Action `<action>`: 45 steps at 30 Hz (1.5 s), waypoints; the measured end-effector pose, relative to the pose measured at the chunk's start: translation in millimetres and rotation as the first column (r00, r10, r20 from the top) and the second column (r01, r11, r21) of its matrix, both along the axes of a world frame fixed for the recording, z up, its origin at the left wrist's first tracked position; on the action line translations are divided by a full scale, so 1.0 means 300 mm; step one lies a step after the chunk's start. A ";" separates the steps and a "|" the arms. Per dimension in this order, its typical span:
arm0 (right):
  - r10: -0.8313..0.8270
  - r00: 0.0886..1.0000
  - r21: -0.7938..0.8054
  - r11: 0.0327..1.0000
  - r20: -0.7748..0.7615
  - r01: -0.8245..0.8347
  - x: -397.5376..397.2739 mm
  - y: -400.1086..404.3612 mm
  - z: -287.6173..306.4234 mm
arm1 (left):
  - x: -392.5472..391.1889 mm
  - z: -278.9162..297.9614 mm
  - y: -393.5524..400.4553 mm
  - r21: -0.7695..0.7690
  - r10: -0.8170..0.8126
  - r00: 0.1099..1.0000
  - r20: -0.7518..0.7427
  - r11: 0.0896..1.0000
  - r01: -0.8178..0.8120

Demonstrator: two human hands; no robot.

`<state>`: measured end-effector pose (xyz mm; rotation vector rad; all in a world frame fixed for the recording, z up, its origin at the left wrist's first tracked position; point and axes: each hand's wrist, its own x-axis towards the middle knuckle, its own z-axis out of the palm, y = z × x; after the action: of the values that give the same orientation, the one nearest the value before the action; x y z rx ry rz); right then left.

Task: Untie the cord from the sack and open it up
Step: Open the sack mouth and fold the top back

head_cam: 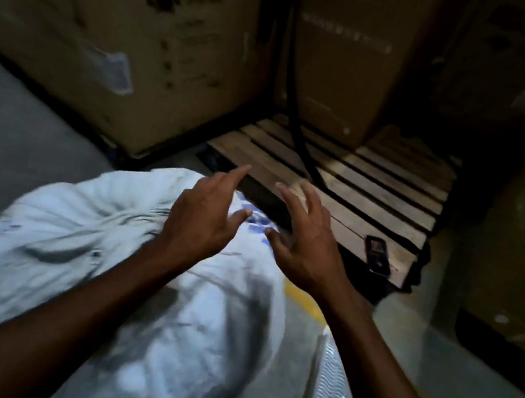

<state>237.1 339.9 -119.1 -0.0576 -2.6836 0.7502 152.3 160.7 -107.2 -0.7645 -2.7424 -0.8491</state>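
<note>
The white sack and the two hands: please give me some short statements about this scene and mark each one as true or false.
1. The white sack lies on the floor. True.
2. The left hand grips a cord. False: its fingers are spread and hold nothing; no cord can be made out.
3. The right hand is open, with spread fingers. True.
4. The wooden pallet lies beyond the sack. True.
5. The small dark device rests on the sack. False: it rests on the pallet's near corner.
6. Both hands are inside the sack. False: they hover above its far end.
</note>
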 end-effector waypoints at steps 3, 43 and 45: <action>0.097 0.993 -0.022 0.995 0.064 -0.096 -0.033 -0.194 0.010 | 0.019 0.019 -0.205 -0.048 0.024 1.000 0.017 0.999 -0.024; -0.132 0.964 -0.332 0.942 -0.231 0.049 -0.149 -0.595 0.113 | 0.014 0.003 -0.760 0.521 -0.096 0.995 0.034 0.851 0.064; -0.199 0.955 -0.363 0.925 -0.221 0.109 -0.172 -0.593 0.110 | 0.001 0.010 -0.747 0.398 0.099 0.969 -0.225 0.918 -0.002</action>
<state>185.5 162.2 -86.1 -0.2429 -2.2481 1.0923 152.7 -63.5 -104.1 -0.6595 -2.2635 -1.1653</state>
